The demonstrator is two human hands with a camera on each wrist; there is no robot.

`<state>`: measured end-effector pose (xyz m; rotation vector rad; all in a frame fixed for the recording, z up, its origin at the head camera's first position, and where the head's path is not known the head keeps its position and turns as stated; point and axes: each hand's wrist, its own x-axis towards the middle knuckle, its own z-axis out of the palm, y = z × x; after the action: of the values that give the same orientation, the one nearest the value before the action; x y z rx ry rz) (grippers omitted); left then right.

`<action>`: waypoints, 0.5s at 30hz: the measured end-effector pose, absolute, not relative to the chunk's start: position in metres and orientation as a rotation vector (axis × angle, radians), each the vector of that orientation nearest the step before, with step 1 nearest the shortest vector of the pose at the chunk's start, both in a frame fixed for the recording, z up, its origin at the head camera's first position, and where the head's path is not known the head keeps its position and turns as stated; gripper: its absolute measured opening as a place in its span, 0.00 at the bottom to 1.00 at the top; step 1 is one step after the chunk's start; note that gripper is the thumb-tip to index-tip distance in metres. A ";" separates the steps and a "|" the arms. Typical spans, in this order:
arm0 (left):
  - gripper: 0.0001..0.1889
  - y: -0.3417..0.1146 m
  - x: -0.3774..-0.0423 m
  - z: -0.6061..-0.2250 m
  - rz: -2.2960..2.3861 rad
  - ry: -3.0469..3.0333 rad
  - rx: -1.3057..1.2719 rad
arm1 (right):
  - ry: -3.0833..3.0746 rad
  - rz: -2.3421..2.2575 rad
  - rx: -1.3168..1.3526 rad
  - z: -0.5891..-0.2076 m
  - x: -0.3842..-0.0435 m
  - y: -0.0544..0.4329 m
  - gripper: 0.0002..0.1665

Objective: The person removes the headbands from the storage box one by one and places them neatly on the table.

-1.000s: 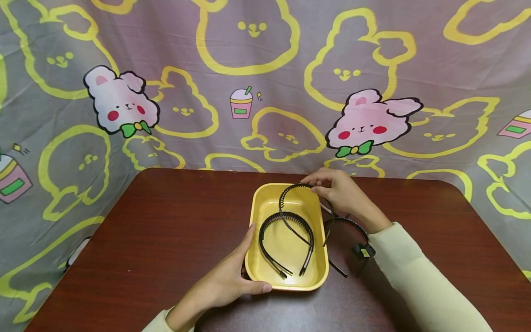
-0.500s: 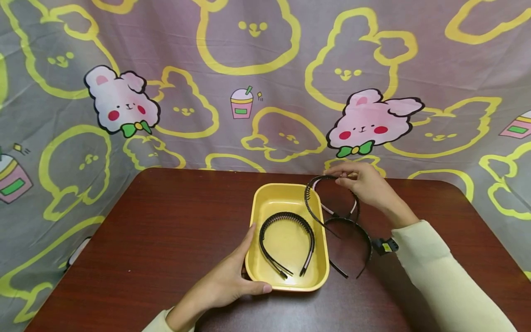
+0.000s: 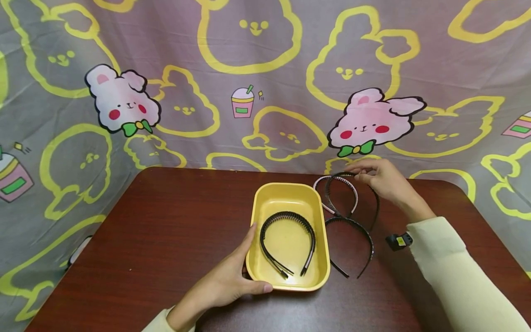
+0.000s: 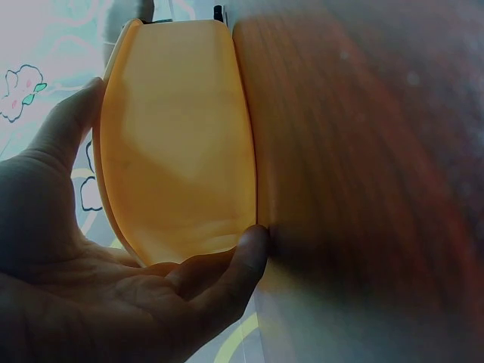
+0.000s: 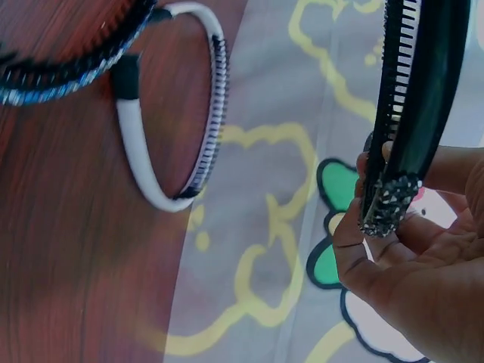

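Note:
My left hand point(image 3: 226, 276) grips the near left side of a yellow plastic box point(image 3: 254, 203); the left wrist view shows its thumb at the rim and fingers curled along the wall. Inside lie black toothed headbands point(image 3: 286, 215), overlapping, perhaps two. Past the box's far right corner, my right hand point(image 3: 386, 182) pinches a black headband point(image 5: 431, 91) by its top, where glittery stones show in the right wrist view. Below it on the table lie a pale headband point(image 5: 132, 144) with dark ends and a black one point(image 3: 371, 244) with bluish glitter along its outer edge.
The dark red-brown wooden table point(image 3: 174, 221) ends at a fabric backdrop point(image 3: 186, 41) printed with rabbits and yellow outlines. A small black device point(image 3: 399, 240) sits at my right wrist beside the cuff.
My right hand has carried the black headband from above the box to the right, over the headbands on the table. The left hand and box have stayed put.

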<state>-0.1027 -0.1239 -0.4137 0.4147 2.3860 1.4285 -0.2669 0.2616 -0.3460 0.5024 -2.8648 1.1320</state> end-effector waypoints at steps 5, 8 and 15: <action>0.70 -0.124 -0.103 -0.413 1.433 2.383 0.415 | -2.872 1.136 0.479 -0.351 -0.273 0.274 0.18; 0.70 -0.124 -0.103 -0.413 1.436 2.383 0.414 | -2.864 1.120 0.464 -0.355 -0.276 0.281 0.17; 0.70 -0.123 -0.102 -0.412 1.439 2.382 0.404 | -2.921 1.101 0.349 -0.364 -0.283 0.295 0.20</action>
<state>-0.1021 -0.1234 -0.4124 0.4038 2.3823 1.4394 -0.2828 0.2950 -0.3638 0.3487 -2.9206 1.1006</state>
